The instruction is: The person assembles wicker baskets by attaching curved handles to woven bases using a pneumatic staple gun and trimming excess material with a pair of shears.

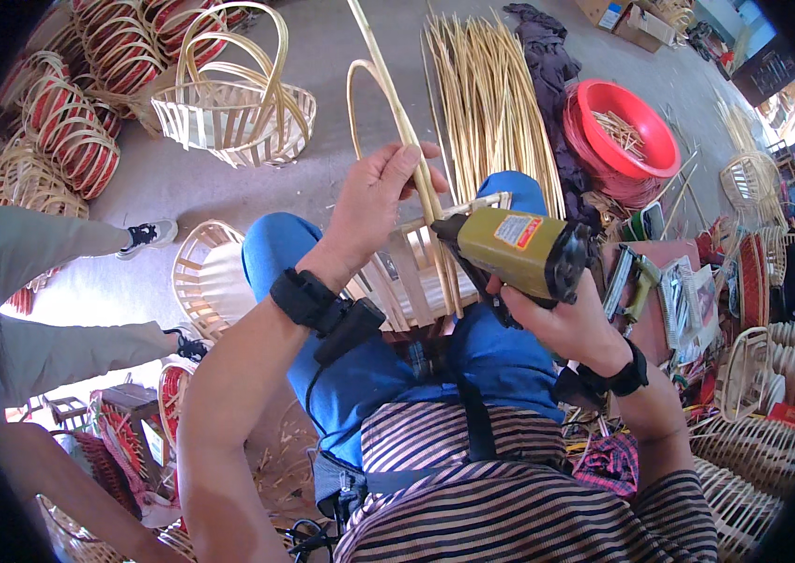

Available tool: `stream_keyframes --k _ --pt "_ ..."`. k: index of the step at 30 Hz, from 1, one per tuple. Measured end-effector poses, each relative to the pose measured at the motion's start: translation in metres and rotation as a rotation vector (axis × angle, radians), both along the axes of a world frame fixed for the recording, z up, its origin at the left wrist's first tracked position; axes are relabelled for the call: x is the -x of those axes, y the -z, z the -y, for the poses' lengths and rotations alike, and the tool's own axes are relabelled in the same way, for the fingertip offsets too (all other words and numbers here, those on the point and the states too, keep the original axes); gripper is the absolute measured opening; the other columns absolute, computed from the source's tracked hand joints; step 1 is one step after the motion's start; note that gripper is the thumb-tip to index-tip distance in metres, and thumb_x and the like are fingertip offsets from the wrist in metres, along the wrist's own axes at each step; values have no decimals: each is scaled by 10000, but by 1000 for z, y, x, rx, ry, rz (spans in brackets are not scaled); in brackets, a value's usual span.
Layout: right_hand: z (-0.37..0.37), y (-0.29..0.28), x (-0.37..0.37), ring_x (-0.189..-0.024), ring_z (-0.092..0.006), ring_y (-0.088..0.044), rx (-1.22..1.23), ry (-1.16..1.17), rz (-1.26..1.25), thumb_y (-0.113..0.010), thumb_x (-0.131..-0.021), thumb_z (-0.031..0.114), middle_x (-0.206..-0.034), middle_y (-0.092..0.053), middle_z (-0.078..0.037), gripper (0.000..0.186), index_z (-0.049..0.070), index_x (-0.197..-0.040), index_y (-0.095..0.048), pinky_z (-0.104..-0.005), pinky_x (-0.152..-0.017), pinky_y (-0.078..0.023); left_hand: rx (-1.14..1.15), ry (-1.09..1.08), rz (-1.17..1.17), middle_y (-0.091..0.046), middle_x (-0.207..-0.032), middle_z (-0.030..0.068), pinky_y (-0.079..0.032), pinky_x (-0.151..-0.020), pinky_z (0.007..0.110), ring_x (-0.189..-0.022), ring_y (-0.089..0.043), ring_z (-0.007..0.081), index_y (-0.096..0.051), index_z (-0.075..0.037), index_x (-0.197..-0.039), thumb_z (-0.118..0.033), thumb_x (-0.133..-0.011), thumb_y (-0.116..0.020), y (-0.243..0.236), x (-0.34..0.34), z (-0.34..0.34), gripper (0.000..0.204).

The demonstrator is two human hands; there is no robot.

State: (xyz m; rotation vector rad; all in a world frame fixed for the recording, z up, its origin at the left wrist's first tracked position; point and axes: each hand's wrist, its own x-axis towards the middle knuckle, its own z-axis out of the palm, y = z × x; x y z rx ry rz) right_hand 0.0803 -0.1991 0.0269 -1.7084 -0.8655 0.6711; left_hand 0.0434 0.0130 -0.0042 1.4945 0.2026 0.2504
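Note:
My left hand (374,202) is closed around a few long pale bamboo strips (388,84), pinching them between thumb and fingers. The strips stand upright against a woven basket (412,272) held between my knees. One thinner strip bends into an arch beside them. In my right hand (557,324) is an olive-green staple gun (515,246) with black ends, my fingers wrapped around its handle. Its dark nose points left and meets the strips just below my left hand. Whether a staple sits there is hidden. The basket's lower part is hidden by my legs and arms.
A handled basket (229,113) stands on the floor ahead, and another shallow basket (205,277) is by my left knee. Long bamboo sticks (496,103) lie ahead, beside a red basin (627,127) holding short sticks. A person's legs (78,235) are at the left. Tools and baskets crowd the right.

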Motion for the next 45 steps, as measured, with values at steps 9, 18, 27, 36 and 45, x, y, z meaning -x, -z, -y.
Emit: stream_keyframes --k 9,18,27,36,45 --pt "102 37 -28 -488 -51 -447 207 403 -205 -503 -707 11 -771 -546 -27 325 -14 -1028 -450 -185 -407 -371 -111 -20 -63 -550 -801 42 -407 -729 241 -768 -506 95 -449 -12 -1095 -342 -876 -302 -3 16 -13 423" --pt "253 155 -43 -1076 -361 -307 982 1149 254 -523 -648 26 -1192 -232 -232 661 23 -1232 -214 -338 -903 -294 -41 -76 -71 -537 -764 29 -427 -706 224 -740 -517 89 -440 -31 -1102 -324 -882 -305 -13 38 -22 391" --pt "278 226 -39 -977 -340 -435 1309 1285 375 -541 -667 51 -1221 -281 -155 672 152 -1254 -231 -408 -777 -409 -69 -127 -89 -523 -735 -2 -386 -649 195 -680 -479 62 -464 -45 -1071 -357 -865 -334 -17 46 -20 395" --pt "246 198 -54 -952 -303 -426 1016 971 227 -560 -685 130 -1077 -421 -151 396 74 -1049 -413 -379 -751 -381 -10 -12 -40 -550 -773 32 -424 -666 216 -712 -513 87 -433 -35 -1104 -346 -880 -305 -4 35 -9 404" --pt "265 203 -62 -936 -295 -425 895 926 -143 -557 -688 126 -1064 -421 -146 392 74 -1049 -413 -374 -741 -381 17 12 -25 -557 -778 37 -421 -616 201 -667 -505 71 -452 -45 -1077 -290 -882 -336 6 26 0 334"
